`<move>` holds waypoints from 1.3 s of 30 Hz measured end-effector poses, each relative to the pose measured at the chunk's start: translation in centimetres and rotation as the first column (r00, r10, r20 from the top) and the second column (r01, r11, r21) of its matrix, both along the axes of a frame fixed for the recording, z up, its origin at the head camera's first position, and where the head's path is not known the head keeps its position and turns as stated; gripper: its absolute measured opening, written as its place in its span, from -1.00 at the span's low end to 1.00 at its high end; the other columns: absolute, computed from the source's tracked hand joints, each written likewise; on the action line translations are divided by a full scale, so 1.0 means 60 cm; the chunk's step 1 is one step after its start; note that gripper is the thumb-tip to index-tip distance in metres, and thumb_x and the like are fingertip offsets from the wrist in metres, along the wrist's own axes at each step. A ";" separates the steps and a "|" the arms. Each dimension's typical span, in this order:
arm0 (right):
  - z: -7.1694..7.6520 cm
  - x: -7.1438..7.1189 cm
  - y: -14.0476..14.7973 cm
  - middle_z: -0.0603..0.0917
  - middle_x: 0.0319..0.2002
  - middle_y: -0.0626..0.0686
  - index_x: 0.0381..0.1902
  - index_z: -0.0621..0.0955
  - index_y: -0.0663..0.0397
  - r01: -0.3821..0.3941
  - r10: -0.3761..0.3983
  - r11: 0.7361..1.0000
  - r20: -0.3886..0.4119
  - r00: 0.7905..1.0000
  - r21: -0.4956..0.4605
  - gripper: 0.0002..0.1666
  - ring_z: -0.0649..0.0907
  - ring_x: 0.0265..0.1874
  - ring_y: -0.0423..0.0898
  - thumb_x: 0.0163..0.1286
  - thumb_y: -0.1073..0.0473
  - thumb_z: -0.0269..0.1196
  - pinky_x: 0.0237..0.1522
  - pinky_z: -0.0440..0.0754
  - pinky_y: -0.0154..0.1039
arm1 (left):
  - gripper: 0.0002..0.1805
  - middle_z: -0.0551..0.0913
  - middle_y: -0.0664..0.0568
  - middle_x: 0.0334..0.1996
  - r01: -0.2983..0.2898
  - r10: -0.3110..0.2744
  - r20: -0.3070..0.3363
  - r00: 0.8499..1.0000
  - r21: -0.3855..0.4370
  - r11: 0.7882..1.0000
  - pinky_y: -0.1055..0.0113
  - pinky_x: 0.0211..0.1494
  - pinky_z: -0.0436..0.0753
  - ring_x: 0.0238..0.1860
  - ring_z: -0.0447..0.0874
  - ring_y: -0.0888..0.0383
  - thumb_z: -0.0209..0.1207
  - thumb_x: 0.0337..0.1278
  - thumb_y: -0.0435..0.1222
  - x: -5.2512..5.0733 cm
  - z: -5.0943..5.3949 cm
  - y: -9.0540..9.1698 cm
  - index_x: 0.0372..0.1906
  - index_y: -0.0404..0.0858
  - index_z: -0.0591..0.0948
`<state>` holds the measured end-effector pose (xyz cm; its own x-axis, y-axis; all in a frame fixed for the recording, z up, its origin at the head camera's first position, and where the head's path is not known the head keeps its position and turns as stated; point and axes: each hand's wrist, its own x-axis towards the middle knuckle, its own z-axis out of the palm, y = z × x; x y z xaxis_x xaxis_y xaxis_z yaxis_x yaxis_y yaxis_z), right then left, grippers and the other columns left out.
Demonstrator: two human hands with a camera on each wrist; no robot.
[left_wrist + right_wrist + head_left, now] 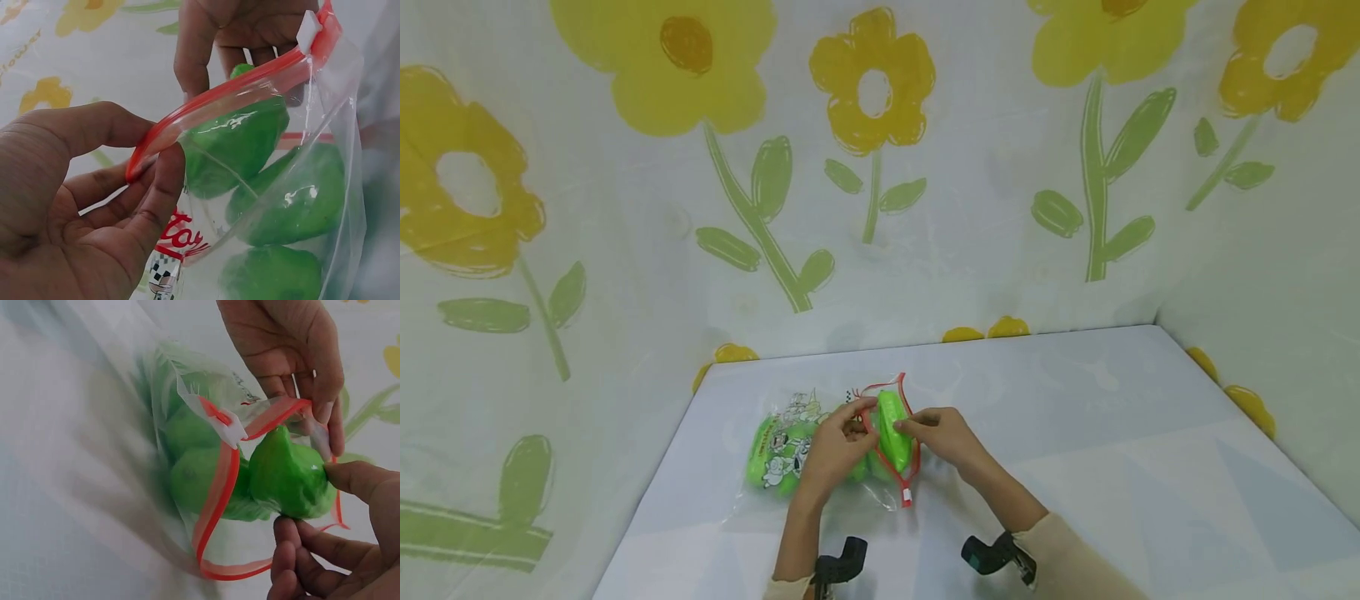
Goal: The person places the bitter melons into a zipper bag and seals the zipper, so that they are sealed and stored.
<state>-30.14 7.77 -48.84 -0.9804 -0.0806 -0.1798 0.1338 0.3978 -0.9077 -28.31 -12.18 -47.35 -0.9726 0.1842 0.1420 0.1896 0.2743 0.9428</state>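
Observation:
On the white table lies a clear zip bag (pixel 805 408) with a red zip edge and printed cartoon figures. Several rounded bright green items (pixel 275 275) with tapered ends sit inside it; their exact kind cannot be told. My left hand (pixel 835 450) pinches the red edge (pixel 206 99) between thumb and fingers, and the bag's mouth gapes. At the mouth, my right hand (pixel 946 433) holds one glossy green item (pixel 290 472) between thumb and fingertips. Its tapered tip points away from the fingers. A white zip slider (pixel 228 431) sits at one end of the red edge.
The white table (pixel 1075 433) stretches to the right of the bag. Pale cloth walls (pixel 970 208) with yellow flowers stand behind it and on both sides. Each wrist carries a black camera mount (pixel 841 562).

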 end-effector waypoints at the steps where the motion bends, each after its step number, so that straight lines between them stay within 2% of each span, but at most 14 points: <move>1: -0.001 0.000 -0.001 0.71 -0.13 0.01 -0.08 0.75 0.12 -0.004 0.004 1.000 0.003 1.000 -0.002 -0.44 0.59 -0.17 -0.02 0.24 -0.23 0.39 -0.10 0.56 0.02 | -0.50 0.63 -0.16 0.01 -0.004 0.004 -0.001 1.000 0.000 1.000 0.33 -0.17 0.63 -0.11 0.65 0.06 0.30 0.16 -0.36 0.001 0.002 0.000 0.25 -0.20 0.59; 5: -0.003 -0.001 -0.007 0.71 -0.14 -0.01 -0.10 0.75 0.09 -0.008 0.008 1.000 -0.022 1.000 -0.019 -0.46 0.61 -0.17 -0.04 0.25 -0.24 0.38 -0.06 0.55 0.05 | -0.49 0.61 -0.13 0.08 -0.016 0.016 -0.002 1.000 -0.002 1.000 0.36 -0.14 0.63 -0.10 0.65 0.06 0.29 0.16 -0.38 0.003 0.006 -0.002 0.26 -0.20 0.59; 9: -0.002 0.000 -0.016 0.72 -0.20 -0.02 -0.14 0.74 0.08 -0.001 -0.001 1.000 -0.094 0.996 -0.021 -0.51 0.63 -0.21 -0.06 0.25 -0.21 0.40 -0.12 0.59 -0.05 | -0.49 0.60 -0.09 0.12 -0.027 0.027 -0.011 1.000 -0.002 1.000 0.36 -0.11 0.63 -0.08 0.63 0.06 0.28 0.17 -0.40 0.006 0.008 -0.005 0.26 -0.19 0.59; 16: -0.005 0.005 -0.031 0.71 -0.33 -0.05 -0.18 0.72 0.13 -0.026 0.035 0.999 -0.253 0.967 0.042 -0.50 0.65 -0.30 -0.12 0.23 -0.19 0.43 -0.28 0.62 -0.18 | -0.51 0.61 -0.06 0.09 -0.039 0.039 -0.014 0.999 -0.005 0.999 0.32 -0.10 0.63 -0.07 0.65 0.05 0.30 0.19 -0.37 0.008 0.008 -0.010 0.26 -0.17 0.60; 24: -0.022 0.014 -0.031 0.73 -0.31 -0.09 -0.09 0.75 0.10 -0.120 0.118 0.993 -0.270 0.956 0.010 -0.58 0.64 -0.30 -0.15 0.34 -0.12 0.35 -0.28 0.61 -0.19 | -0.49 0.59 -0.03 0.12 -0.031 0.031 0.003 1.000 0.011 0.999 0.27 -0.08 0.64 -0.05 0.66 0.06 0.32 0.21 -0.34 0.011 0.007 -0.014 0.29 -0.12 0.59; 30: -0.032 0.012 -0.041 0.70 -0.38 -0.10 -0.12 0.70 0.09 -0.086 0.072 0.996 -0.319 0.945 -0.029 -0.54 0.63 -0.36 -0.16 0.23 -0.14 0.45 -0.34 0.57 -0.24 | -0.48 0.57 0.03 0.18 -0.024 0.024 0.012 1.000 -0.002 1.000 0.24 -0.02 0.63 -0.01 0.65 0.07 0.32 0.20 -0.34 0.009 0.007 -0.012 0.28 -0.09 0.59; 34: -0.034 0.012 -0.047 0.72 -0.35 -0.13 -0.16 0.73 0.01 -0.099 0.073 0.993 -0.350 0.934 -0.058 -0.66 0.63 -0.36 -0.17 0.27 -0.08 0.43 -0.33 0.57 -0.25 | -0.48 0.58 0.03 0.20 -0.014 0.014 0.019 1.000 0.017 1.000 0.21 -0.01 0.63 0.01 0.66 0.04 0.32 0.21 -0.36 0.010 0.009 -0.013 0.29 -0.06 0.58; 39: -0.034 0.014 -0.050 0.73 -0.32 -0.16 -0.20 0.75 -0.03 -0.110 0.087 0.993 -0.389 0.917 -0.037 -0.77 0.62 -0.36 -0.18 0.33 -0.03 0.39 -0.31 0.58 -0.27 | -0.47 0.58 0.00 0.20 0.016 -0.017 0.019 1.000 0.024 1.000 0.18 0.02 0.63 0.02 0.66 0.03 0.31 0.22 -0.35 0.006 0.008 -0.013 0.31 -0.09 0.57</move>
